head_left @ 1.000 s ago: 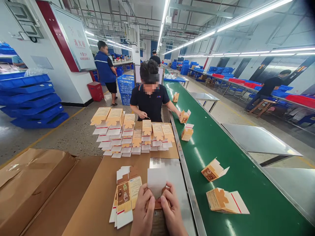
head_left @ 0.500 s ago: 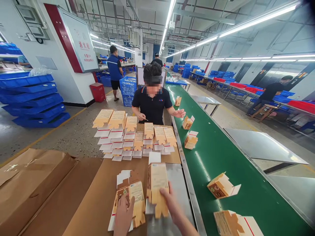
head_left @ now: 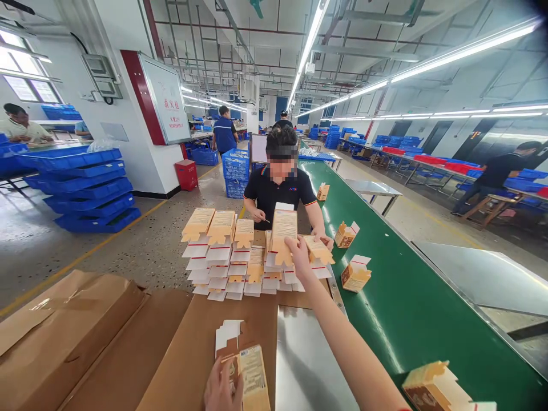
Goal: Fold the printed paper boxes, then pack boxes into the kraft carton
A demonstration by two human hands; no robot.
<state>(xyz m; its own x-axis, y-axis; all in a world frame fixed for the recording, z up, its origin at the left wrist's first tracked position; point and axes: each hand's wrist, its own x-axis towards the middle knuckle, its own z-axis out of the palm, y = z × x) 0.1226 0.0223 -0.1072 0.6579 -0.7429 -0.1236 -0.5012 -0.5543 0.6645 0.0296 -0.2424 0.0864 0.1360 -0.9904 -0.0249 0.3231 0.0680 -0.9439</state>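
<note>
My right hand (head_left: 300, 256) reaches out over the rows of cartons, its fingers closed on the lower edge of a cream, open-flapped carton (head_left: 284, 224). The carton is tilted, its white flap at the top. Below it stand stacked cartons (head_left: 220, 221) with cream faces and white flaps. Near the bottom edge, my left hand (head_left: 223, 385) lies on a flat-looking brown and cream carton (head_left: 253, 371), fingers and thumb apart. Part of that hand is cut off by the frame. A co-worker's hand (head_left: 324, 240) is by another cream carton (head_left: 315, 249) to the right of mine.
A green conveyor belt (head_left: 385, 285) runs along the right, carrying several open cartons (head_left: 356, 274). A metal plate (head_left: 308, 354) lies beside the brown cardboard (head_left: 192, 348) covering the table. A co-worker (head_left: 280, 182) sits opposite. A big brown carton (head_left: 64, 325) is at left.
My right hand has carried the carton forward from the metal plate to the stacked cartons. The co-worker's hand has come down to a carton there. My left hand stays on its carton; the view has shifted.
</note>
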